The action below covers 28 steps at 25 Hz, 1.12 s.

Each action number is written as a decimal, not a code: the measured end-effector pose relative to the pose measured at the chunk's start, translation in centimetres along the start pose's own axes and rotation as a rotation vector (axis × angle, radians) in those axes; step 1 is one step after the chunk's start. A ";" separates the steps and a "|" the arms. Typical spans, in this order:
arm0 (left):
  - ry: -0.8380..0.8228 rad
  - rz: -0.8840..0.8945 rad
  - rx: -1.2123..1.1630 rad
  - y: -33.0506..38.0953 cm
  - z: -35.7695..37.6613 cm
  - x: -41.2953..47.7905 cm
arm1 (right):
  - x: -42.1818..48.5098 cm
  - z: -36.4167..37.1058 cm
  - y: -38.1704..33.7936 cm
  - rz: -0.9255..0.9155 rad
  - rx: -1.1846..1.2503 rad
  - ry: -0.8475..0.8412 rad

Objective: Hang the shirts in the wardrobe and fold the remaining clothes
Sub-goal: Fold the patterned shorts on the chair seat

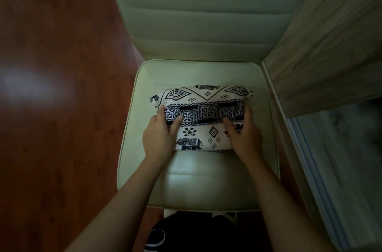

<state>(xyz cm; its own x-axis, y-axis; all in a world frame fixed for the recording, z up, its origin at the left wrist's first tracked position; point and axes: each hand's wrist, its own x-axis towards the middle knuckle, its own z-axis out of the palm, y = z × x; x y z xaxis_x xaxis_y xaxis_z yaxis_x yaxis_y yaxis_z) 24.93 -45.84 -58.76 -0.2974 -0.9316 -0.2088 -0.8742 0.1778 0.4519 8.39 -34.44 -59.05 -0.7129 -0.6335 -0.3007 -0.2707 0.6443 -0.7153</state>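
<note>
A folded white garment point(203, 105) printed with dark geometric bands and elephants lies across the seat of a pale cushioned chair point(198, 177). My left hand point(160, 138) grips its left end, thumb on top of the dark patterned band and fingers tucked round the edge. My right hand point(244, 134) grips the right end the same way, thumb on top and fingers wrapped round the side. Both forearms reach in from the bottom of the head view.
The chair's padded backrest point(206, 14) rises behind the garment. Reddish wooden floor point(51, 107) spreads to the left. A light wood-grain panel point(330, 55) and a sliding-door track point(322, 169) run along the right. Dark clothing on my legs point(186, 231) shows below the seat.
</note>
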 end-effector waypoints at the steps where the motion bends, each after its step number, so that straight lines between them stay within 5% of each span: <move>1: -0.012 0.020 -0.031 -0.1 -0.1 0.0 | 0.1 -0.1 0.0 0.026 0.030 -0.007; 7: 0.039 0.096 -0.177 1.4 -3.2 0.8 | -1.4 -1.8 -2.4 -0.003 0.222 0.115; 13: 0.172 0.348 -0.277 12.7 -15.9 1.7 | -3.2 -13.1 -13.2 -0.186 0.343 0.404; 21: 0.496 0.897 -0.482 36.3 -43.7 -1.1 | -9.6 -39.7 -35.1 -0.495 0.330 0.852; 28: 0.536 1.404 -0.760 54.8 -59.8 -14.0 | -25.7 -61.0 -44.3 -0.706 0.207 1.393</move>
<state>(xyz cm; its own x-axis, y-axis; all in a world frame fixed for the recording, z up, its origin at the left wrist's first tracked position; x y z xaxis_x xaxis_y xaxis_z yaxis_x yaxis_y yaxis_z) 4.19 -42.06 20.81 -0.3361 -0.2197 0.9159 0.3532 0.8720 0.3388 -0.74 -20.55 18.87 -0.5297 0.1830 0.8282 -0.7865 0.2595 -0.5604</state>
